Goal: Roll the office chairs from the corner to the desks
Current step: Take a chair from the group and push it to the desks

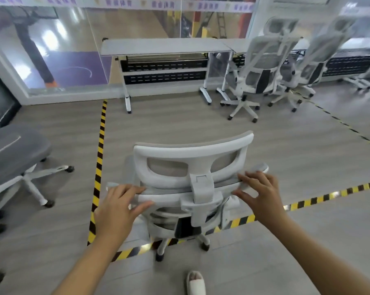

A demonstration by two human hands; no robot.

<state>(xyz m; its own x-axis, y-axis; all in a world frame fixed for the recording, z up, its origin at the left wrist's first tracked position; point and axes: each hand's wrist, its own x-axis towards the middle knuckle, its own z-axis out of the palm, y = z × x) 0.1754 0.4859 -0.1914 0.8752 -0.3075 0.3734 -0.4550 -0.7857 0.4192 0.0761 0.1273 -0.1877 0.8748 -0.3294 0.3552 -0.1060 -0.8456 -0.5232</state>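
Bare grey floor point(169, 124) lay open between the white mesh office chair point(192, 165) in the foreground and the left desk point(162, 46), which stood against the glass wall point(58, 50); to the right, a nearer parked chair point(258, 69) and a farther parked chair point(313, 60) crowded the neighbouring desk point(239, 44), their caster bases spreading onto the floor; a grey chair point(16, 154) stood close on the left, just outside the yellow-and-black floor tape point(99, 158); a slippered foot point(195, 283) stood behind the foreground chair's base.
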